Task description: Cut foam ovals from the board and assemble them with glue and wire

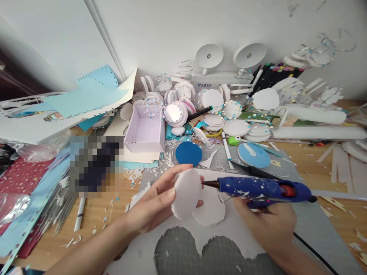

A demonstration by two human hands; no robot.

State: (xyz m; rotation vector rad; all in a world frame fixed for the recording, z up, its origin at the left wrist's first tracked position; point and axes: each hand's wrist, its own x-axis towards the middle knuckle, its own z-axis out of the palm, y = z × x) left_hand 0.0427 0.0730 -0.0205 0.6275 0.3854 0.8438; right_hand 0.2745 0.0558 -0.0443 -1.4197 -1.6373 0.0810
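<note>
My left hand pinches a white foam disc upright above the table, fingers closed on its rim. My right hand grips a blue hot glue gun, whose dark nozzle touches the disc's right edge. Below the disc lies another white foam round on a white foam sheet with round holes cut out of it, showing the grey cutting mat. A black cord trails from the gun toward the lower right.
A lilac open box, a dark blue paper circle, a light blue disc, scissors and piles of decorated white discs crowd the back. Blue and red paper sheets lie left, white foam rods right.
</note>
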